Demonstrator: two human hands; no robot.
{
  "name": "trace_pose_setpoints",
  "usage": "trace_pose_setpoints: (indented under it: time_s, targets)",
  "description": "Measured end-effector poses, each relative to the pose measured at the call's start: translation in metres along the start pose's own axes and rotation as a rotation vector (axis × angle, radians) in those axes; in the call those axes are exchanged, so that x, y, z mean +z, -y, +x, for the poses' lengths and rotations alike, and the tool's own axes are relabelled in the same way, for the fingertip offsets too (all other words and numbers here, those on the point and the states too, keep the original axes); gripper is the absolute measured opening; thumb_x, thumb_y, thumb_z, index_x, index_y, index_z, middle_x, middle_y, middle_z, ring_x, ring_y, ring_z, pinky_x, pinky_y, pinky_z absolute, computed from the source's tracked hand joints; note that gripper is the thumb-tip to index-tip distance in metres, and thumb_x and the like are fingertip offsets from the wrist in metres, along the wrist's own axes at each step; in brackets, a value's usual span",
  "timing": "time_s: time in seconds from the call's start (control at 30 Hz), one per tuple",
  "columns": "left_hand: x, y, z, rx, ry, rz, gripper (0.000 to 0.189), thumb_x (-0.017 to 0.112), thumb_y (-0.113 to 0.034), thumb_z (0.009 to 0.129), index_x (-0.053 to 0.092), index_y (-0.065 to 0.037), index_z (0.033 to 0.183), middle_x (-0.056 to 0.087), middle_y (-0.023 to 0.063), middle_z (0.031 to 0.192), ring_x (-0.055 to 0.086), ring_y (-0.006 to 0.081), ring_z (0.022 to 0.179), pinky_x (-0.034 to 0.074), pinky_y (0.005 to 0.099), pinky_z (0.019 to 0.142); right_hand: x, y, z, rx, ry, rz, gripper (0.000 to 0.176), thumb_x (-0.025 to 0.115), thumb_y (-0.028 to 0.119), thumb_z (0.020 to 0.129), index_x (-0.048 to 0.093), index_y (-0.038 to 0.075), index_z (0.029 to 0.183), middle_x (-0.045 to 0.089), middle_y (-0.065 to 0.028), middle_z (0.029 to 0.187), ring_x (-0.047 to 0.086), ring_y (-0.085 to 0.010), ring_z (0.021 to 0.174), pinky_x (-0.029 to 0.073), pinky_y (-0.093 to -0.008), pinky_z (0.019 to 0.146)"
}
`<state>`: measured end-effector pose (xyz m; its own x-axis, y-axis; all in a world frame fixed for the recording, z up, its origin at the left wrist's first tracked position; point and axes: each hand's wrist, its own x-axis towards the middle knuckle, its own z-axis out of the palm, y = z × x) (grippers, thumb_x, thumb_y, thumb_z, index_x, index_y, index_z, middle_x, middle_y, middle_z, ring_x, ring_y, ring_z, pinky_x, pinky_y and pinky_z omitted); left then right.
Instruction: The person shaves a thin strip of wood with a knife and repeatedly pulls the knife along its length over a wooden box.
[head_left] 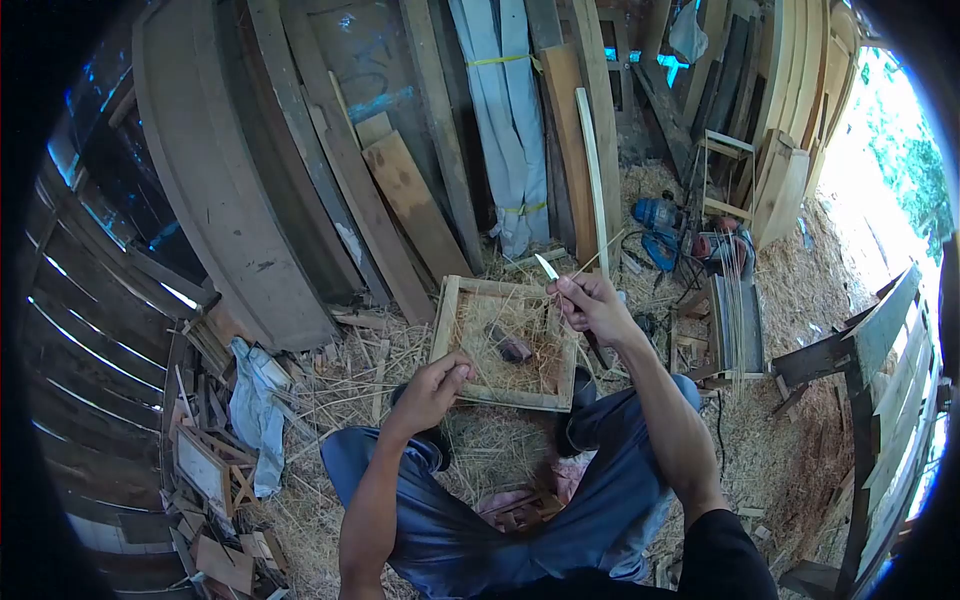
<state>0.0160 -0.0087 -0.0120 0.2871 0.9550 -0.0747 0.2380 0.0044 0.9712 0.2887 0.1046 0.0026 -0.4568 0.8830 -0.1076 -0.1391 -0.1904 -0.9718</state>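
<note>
My right hand point(592, 305) is closed around a knife, its pale blade point(546, 267) pointing up and to the left over the tray's far right corner. Closed in a pinch, my left hand point(437, 388) is above the near left edge of a square wooden tray point(515, 399); what it holds, if anything, is too small to make out. Inside the tray lie thin straw-like strips and a dark block point(514, 347). The tray sits between my feet.
Boards point(410, 200) and a wrapped bundle point(505, 130) lean on the wall ahead. Blue power tools point(657, 225) and a narrow trough point(738, 325) stand at right. A pale cloth point(258, 410) and wood scraps lie left. Shavings cover the floor.
</note>
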Motion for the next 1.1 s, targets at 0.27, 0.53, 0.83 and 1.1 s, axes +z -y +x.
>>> trace_pose_setpoints:
  time_s: [0.27,0.53,0.83,1.1]
  targets:
    - [-0.003,-0.006,-0.012,-0.088,-0.016,-0.082,0.020,0.044,-0.020,0.101,0.054,-0.004,0.096,0.040,-0.0042,0.068,0.035,0.0039,0.054,0.032,0.0206,0.049,-0.007,0.006,0.002,-0.043,-0.085,-0.063,0.030,0.052,0.030,0.097,0.059,0.001,0.097,0.043,0.0055,0.064,0.033,-0.0023,0.049,0.025,-0.0180,0.043]
    - [-0.022,0.009,-0.022,-0.063,0.022,-0.029,0.017,0.044,-0.017,0.100,0.055,-0.003,0.099,0.049,-0.0018,0.075,0.043,0.0049,0.059,0.037,0.0229,0.053,-0.040,0.008,0.004,-0.072,-0.243,-0.007,0.027,0.056,0.028,0.095,0.058,0.001,0.098,0.044,0.0047,0.063,0.034,-0.0024,0.046,0.025,-0.0183,0.040]
    - [-0.042,0.028,-0.026,-0.149,-0.147,-0.187,0.017,0.044,-0.017,0.099,0.055,-0.004,0.096,0.043,-0.0034,0.067,0.035,0.0042,0.055,0.031,0.0200,0.050,-0.097,0.010,0.002,-0.321,-0.456,0.134,0.019,0.050,0.022,0.097,0.059,0.007,0.104,0.046,0.0049,0.068,0.035,-0.0025,0.052,0.029,-0.0174,0.043]
    - [0.013,0.003,0.009,0.135,-0.178,0.233,0.018,0.043,-0.015,0.099,0.054,-0.002,0.096,0.051,0.0082,0.065,0.047,0.0169,0.054,0.040,0.0312,0.055,0.072,-0.022,-0.006,0.100,0.122,-0.127,0.029,0.047,0.024,0.099,0.055,0.004,0.119,0.045,0.0038,0.065,0.039,-0.0034,0.051,0.033,-0.0193,0.045]
